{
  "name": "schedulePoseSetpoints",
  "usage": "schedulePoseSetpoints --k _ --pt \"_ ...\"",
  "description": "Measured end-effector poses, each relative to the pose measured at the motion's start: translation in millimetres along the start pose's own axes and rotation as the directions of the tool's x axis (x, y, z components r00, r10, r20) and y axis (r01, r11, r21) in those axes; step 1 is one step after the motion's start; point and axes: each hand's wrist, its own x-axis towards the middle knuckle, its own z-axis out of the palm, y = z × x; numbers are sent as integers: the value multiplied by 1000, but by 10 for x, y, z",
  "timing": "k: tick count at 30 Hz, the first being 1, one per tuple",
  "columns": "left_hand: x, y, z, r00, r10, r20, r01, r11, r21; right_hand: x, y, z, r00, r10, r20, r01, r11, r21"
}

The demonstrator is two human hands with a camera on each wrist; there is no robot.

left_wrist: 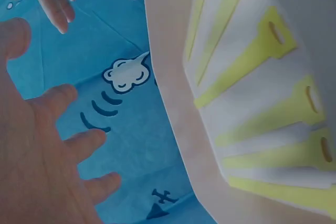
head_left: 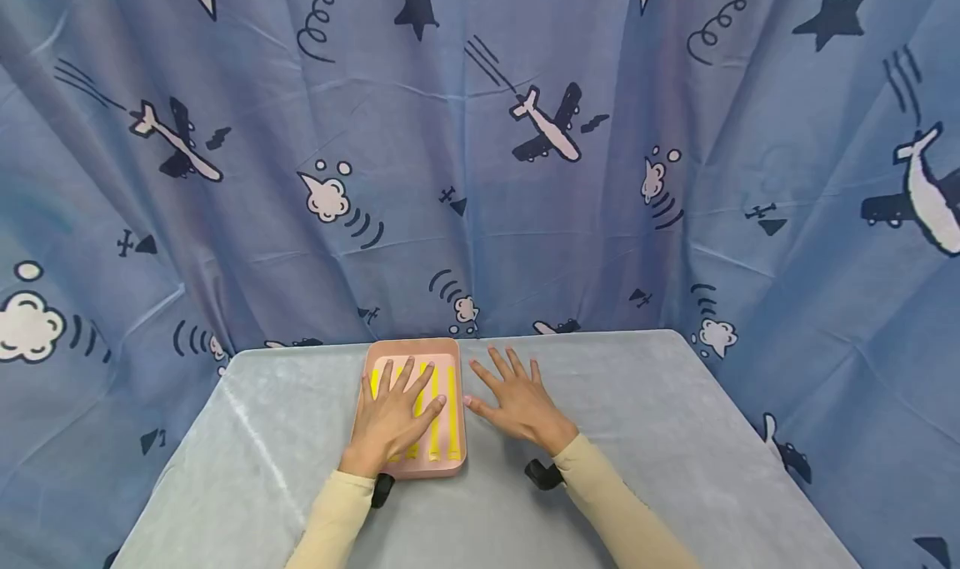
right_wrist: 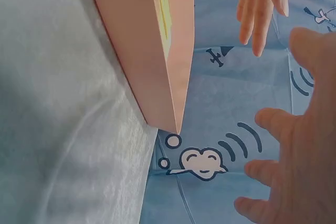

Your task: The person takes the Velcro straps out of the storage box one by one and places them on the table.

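A pink rectangular tray (head_left: pixel 459 465) lies at the far middle of the table. In it, several flat yellow strips (head_left: pixel 453 411) are laid out lengthwise; the left wrist view shows a wider, slotted end on some strips (left_wrist: pixel 275 35). My left hand (head_left: pixel 388 419) is held over the tray with its fingers spread, covering part of the strips. Just right of the tray, my right hand (head_left: pixel 521 404) is spread above the table. Neither hand holds anything. The right wrist view shows the tray's side wall (right_wrist: pixel 139 51) and both hands above it.
A light grey cloth covers the table (head_left: pixel 637 427). Behind it hangs a blue curtain (head_left: pixel 420 261) printed with planes, stars and clouds. Both wrists carry black camera mounts (head_left: pixel 543 474), below the cream sleeves' (head_left: pixel 611 494) cuffs.
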Motion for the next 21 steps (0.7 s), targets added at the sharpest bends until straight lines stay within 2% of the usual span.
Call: schedulePoseSetpoints --k 10,16,21 --pt "-70 -173 32 999 -10 -40 8 999 -51 42 -113 64 999 -20 -27 21 1000 21" --pt "-118 -287 11 998 -58 -7 57 994 -97 65 -170 109 999 -42 -19 42 999 17" --pt "-155 -392 3 994 -108 -9 105 982 -157 98 -230 134 998 -55 -24 56 998 34"
